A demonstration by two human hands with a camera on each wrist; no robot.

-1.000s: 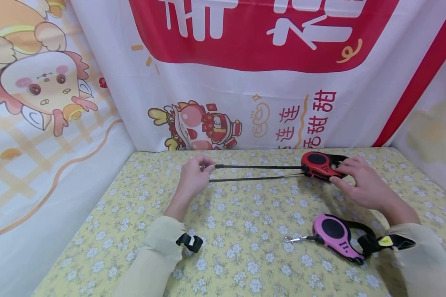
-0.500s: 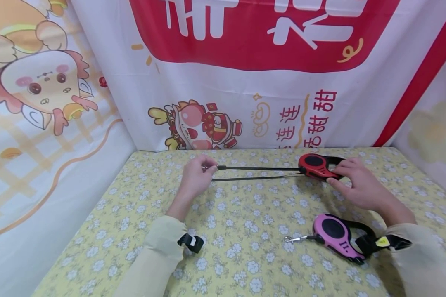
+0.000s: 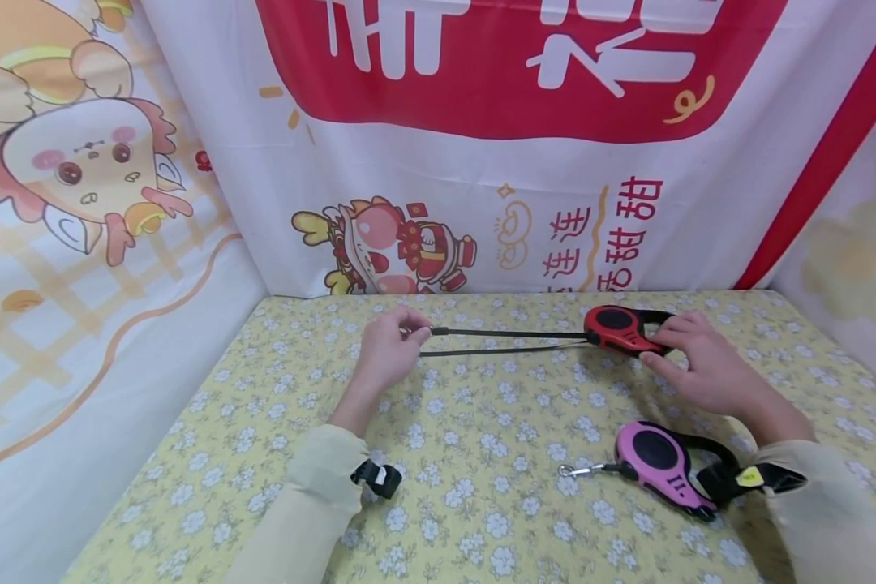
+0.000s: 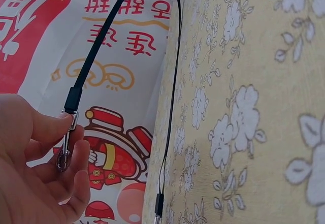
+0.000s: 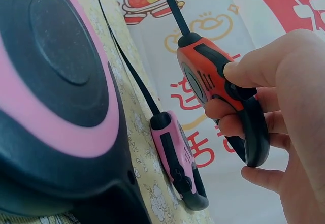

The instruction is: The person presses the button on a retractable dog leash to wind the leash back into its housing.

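At 2 o'clock on the flowered table [image 3: 474, 422], the red leash [image 3: 616, 328] is being held by the right hand [image 3: 708, 365]; its handle [image 5: 256, 132] is being gripped by curled fingers, while the thumb is being rested by the black button [image 5: 236, 88], presumably so that the strap can be governed. At 11 o'clock, the metal clip [image 4: 66, 140] is being pinched by the left hand [image 3: 387, 349], thumb against fingers, probably so that the red leash's strap [image 3: 511, 333] is being drawn nearly straight between the 2 hands.

Just to the 6 o'clock side, the 2nd strap [image 3: 492, 352] is being stretched alongside, roughly parallel. It is seemingly being fed from the farther pink leash [image 5: 182, 153], which is being mostly hidden by the red leash in the head view.

At 3 o'clock, the nearer pink leash [image 3: 653, 454] is being left beside the right sleeve [image 3: 832, 503]; its strap is apparently being stored inside, since only a short end with the silver clip [image 3: 584, 470] is being shown, pointed to 9 o'clock.

In all, 3 leashes are being counted: 1 red, 2 pink; 2 straps are being extended.
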